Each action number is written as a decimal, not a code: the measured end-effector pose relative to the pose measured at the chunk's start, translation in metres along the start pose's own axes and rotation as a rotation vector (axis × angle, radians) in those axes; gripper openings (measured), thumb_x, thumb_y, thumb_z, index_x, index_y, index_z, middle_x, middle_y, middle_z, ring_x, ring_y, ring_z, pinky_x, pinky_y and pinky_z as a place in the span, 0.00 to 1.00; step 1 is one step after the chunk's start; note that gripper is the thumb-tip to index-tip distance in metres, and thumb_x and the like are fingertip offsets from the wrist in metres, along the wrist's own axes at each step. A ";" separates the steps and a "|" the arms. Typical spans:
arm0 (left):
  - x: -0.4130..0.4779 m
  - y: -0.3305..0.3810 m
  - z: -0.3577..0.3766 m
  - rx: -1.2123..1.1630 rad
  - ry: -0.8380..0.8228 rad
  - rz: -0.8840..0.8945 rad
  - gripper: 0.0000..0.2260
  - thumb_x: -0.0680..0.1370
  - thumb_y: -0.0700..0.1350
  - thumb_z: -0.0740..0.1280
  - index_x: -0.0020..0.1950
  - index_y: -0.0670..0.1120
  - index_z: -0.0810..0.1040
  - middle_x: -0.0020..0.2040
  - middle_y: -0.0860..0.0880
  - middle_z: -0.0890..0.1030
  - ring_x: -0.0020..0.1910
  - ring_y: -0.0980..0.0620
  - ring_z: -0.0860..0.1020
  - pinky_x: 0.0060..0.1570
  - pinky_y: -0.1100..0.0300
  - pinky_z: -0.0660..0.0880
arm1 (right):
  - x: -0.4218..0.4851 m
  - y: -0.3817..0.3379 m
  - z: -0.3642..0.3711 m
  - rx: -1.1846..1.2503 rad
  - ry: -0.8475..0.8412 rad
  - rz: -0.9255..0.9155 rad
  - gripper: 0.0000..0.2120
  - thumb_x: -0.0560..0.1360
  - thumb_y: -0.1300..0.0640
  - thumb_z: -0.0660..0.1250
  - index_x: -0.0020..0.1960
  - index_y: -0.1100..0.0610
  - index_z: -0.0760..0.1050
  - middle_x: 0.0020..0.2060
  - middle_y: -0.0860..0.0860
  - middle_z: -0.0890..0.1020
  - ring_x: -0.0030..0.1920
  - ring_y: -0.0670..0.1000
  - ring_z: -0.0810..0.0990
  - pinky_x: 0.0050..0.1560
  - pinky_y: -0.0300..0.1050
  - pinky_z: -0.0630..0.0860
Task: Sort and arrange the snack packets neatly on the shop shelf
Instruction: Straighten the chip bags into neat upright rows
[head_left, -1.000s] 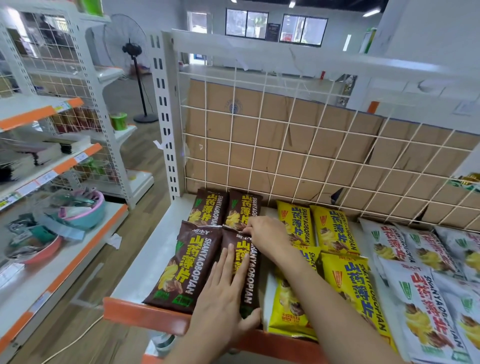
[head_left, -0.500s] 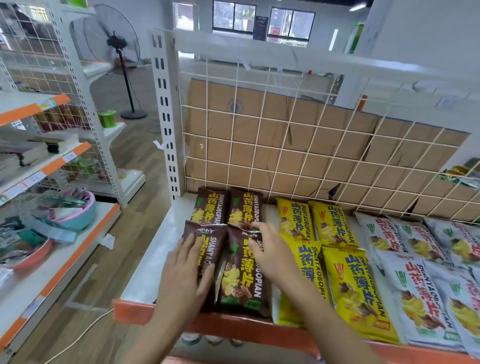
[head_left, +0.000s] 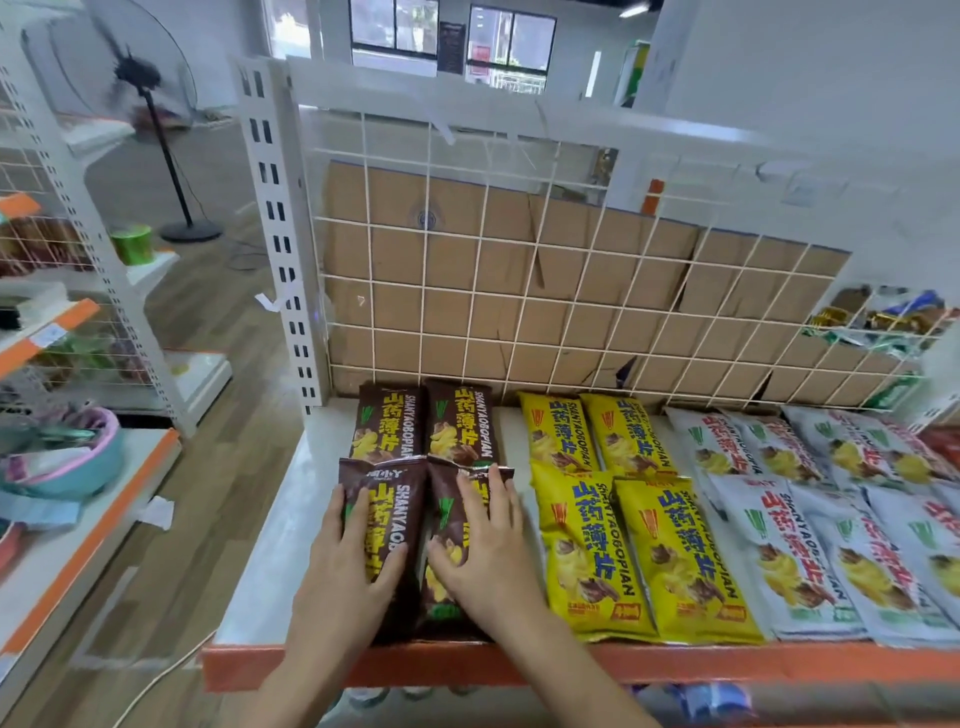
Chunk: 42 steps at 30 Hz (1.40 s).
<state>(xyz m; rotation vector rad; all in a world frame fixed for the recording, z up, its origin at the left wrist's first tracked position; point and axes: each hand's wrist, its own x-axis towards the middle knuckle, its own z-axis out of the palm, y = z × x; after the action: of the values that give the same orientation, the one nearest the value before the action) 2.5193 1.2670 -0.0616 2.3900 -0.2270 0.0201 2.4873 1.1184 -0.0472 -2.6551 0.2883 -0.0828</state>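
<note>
Brown snack packets lie in two rows at the left of the white shelf (head_left: 270, 561). My left hand (head_left: 348, 566) rests flat on the front left brown packet (head_left: 387, 504), fingers spread. Flat on the front right brown packet (head_left: 447, 608) lies my right hand (head_left: 483, 545). Two more brown packets (head_left: 426, 423) lie behind them, against the wire grid. Several yellow packets (head_left: 613, 525) lie to the right in two rows. White packets (head_left: 810, 525) fill the right end.
A white wire grid (head_left: 519, 291) backed by cardboard closes the shelf's rear. The orange front edge (head_left: 675, 667) runs below my wrists. Another shelf unit (head_left: 67, 467) with bowls stands across the aisle on the left. A fan (head_left: 150, 104) stands far back.
Both hands have come to lie flat on the two front brown packets, which now sit straight and side by side. My right hand drew back from the rear row. The view shifted left.
</note>
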 end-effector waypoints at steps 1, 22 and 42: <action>0.000 0.000 -0.001 -0.002 -0.009 -0.003 0.31 0.78 0.55 0.61 0.77 0.54 0.51 0.77 0.55 0.46 0.73 0.51 0.58 0.60 0.51 0.69 | 0.000 0.000 0.000 -0.017 -0.008 0.003 0.36 0.73 0.37 0.53 0.76 0.47 0.44 0.76 0.50 0.40 0.75 0.52 0.37 0.73 0.47 0.41; 0.031 0.126 0.085 -0.085 -0.197 0.448 0.30 0.69 0.66 0.47 0.66 0.58 0.70 0.68 0.63 0.62 0.69 0.62 0.61 0.66 0.68 0.57 | 0.040 0.171 -0.111 0.044 0.178 0.119 0.23 0.76 0.43 0.57 0.67 0.51 0.67 0.66 0.50 0.70 0.65 0.53 0.68 0.63 0.48 0.67; 0.082 0.171 0.138 0.189 -0.108 0.053 0.23 0.75 0.59 0.61 0.70 0.59 0.68 0.76 0.55 0.57 0.65 0.51 0.71 0.61 0.54 0.71 | 0.084 0.191 -0.116 -0.027 -0.072 0.166 0.39 0.73 0.41 0.63 0.75 0.47 0.46 0.70 0.58 0.59 0.69 0.62 0.62 0.65 0.54 0.66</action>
<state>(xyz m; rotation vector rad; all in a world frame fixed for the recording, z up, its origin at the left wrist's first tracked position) 2.5643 1.0380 -0.0421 2.5752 -0.3530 -0.0662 2.5208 0.8825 -0.0308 -2.6427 0.4869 0.0707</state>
